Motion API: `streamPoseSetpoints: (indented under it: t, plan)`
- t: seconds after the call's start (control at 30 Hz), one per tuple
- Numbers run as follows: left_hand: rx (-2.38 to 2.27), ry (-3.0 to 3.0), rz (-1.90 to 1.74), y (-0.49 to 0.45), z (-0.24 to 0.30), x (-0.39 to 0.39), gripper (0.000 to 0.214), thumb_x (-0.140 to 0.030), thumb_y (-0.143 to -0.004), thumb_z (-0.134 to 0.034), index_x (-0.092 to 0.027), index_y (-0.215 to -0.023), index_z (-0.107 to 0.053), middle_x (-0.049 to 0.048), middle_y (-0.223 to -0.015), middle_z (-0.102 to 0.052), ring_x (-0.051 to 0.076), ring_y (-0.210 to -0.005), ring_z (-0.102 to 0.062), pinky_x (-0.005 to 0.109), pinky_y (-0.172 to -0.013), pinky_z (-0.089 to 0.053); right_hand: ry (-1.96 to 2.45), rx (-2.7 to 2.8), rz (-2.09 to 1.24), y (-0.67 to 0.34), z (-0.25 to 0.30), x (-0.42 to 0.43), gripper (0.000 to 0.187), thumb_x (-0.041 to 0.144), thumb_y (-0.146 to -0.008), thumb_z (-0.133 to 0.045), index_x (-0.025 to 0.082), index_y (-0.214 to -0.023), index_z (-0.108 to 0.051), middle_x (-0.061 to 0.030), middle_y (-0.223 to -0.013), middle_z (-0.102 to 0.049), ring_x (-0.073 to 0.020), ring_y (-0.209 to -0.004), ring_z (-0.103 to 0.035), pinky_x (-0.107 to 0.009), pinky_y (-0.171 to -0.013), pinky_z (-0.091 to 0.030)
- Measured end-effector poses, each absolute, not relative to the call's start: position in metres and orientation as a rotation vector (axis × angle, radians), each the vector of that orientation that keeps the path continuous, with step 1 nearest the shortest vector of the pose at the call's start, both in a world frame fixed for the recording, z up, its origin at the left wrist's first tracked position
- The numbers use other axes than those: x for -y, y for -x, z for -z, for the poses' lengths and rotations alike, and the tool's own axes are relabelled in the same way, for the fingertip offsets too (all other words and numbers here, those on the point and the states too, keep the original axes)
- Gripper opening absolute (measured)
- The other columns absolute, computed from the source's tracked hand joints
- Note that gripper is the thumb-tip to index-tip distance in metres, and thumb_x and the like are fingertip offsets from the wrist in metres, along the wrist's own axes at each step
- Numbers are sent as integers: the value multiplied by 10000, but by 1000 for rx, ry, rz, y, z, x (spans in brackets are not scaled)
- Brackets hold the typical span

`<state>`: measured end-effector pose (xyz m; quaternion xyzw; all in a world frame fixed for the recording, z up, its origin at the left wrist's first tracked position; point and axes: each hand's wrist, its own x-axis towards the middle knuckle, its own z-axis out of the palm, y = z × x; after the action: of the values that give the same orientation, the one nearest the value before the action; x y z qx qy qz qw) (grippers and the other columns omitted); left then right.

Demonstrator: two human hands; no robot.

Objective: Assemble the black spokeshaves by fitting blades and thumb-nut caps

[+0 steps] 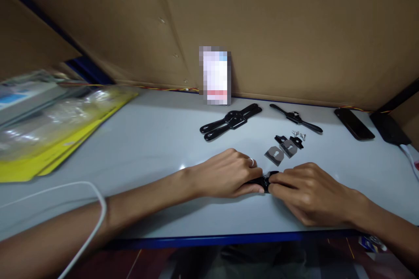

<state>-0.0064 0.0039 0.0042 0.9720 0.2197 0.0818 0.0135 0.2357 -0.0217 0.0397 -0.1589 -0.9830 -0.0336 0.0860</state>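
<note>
Near the table's front edge my left hand (234,173) is closed around one handle of a black spokeshave (261,181). My right hand (307,189) pinches at the middle of the same spokeshave, and its fingers cover most of that part. Whether a small part sits between those fingers I cannot tell. Just beyond lie two flat steel blades, a nearer blade (274,155) and a farther blade (288,148). Behind them are two black lever caps (296,141) and a few small screws (303,136).
Two black spokeshave bodies (231,122) lie side by side farther back, with another spokeshave (296,118) to their right. A blurred-out upright screen (216,76) leans on the back board. At right rests a dark phone (354,124). Yellow sheets with clear plastic bags (65,139) lie left. A white cable (101,209) crosses my left forearm.
</note>
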Motion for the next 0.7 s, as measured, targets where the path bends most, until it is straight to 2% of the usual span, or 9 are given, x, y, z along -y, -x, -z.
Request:
streamPoseSetpoints:
  t: [0.2, 0.47, 0.7]
  plan:
    - [-697, -3029, -186, 7, -3, -5, 546, -545, -1062, -284, -183, -815, -610, 22, -668, -623, 143, -530, -546, 336, -486, -260, 493, 2937, 116, -235, -43, 24, 209, 48, -881, -443, 170, -873, -613, 0, -690, -639, -133, -551, -511, -333, -514, -233]
    - [-705, -3047, -196, 7, -4, -4, 544, -545, -1062, -295, -180, -806, -607, 15, -659, -619, 135, -525, -544, 329, -483, -248, 535, 2911, 239, -237, -40, 24, 205, 45, -889, -441, 172, -857, -599, 11, -613, -594, -131, -511, -465, -338, -522, -213]
    - [-713, -3066, -185, 6, -3, -4, 535, -542, -1061, -292, -185, -816, -605, 12, -633, -604, 143, -510, -530, 334, -480, -220, 742, 2846, 295, -237, -33, 20, 156, 145, -974, -481, 170, -861, -586, -10, -693, -620, -136, -551, -496, -322, -542, -232]
